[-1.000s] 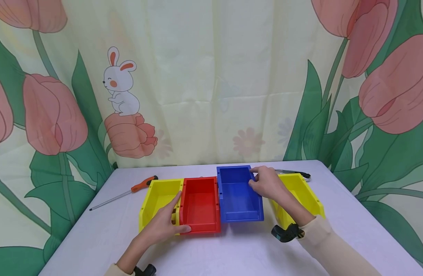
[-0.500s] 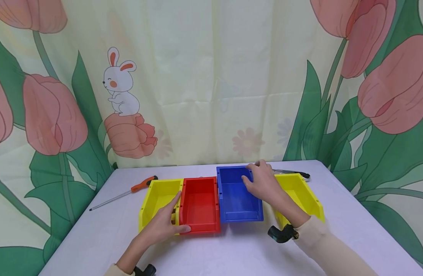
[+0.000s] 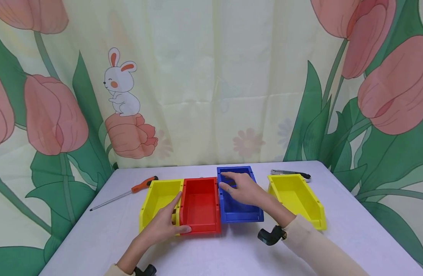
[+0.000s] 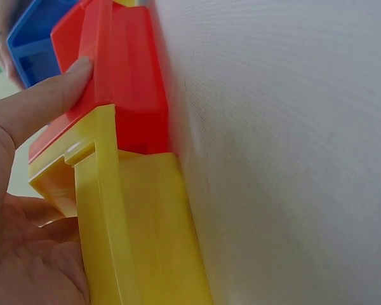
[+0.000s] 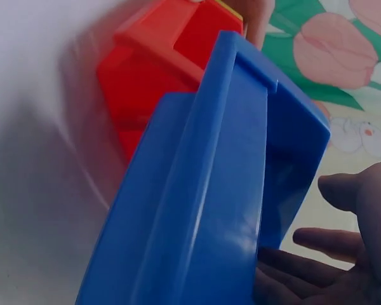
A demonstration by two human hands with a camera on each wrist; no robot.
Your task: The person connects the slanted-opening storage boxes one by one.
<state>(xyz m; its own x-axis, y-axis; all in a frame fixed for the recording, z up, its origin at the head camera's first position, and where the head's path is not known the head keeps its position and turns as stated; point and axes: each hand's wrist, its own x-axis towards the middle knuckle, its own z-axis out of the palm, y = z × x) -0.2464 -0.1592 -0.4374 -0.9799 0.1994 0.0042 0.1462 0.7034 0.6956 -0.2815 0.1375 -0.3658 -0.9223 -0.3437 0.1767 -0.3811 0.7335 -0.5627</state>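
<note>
Part of the blue bin (image 3: 241, 217)'s inside is hidden under the right hand (image 3: 245, 188), and whether its bottom meets the table (image 3: 211, 257) is hard to make out. In the head view, some fingers of the left hand (image 3: 164, 221) are also covered. The blue bin stands just beside the red bin (image 3: 204, 227), a little farther back; its long axis runs away from the person, the low front facing them. The left hand is spread, thumb on the red bin's front, index along the left yellow bin (image 3: 147, 205). The right hand, fingers apart, pinches nothing; half a second ago it was at the blue bin's right rim, now it is above the inside.
</note>
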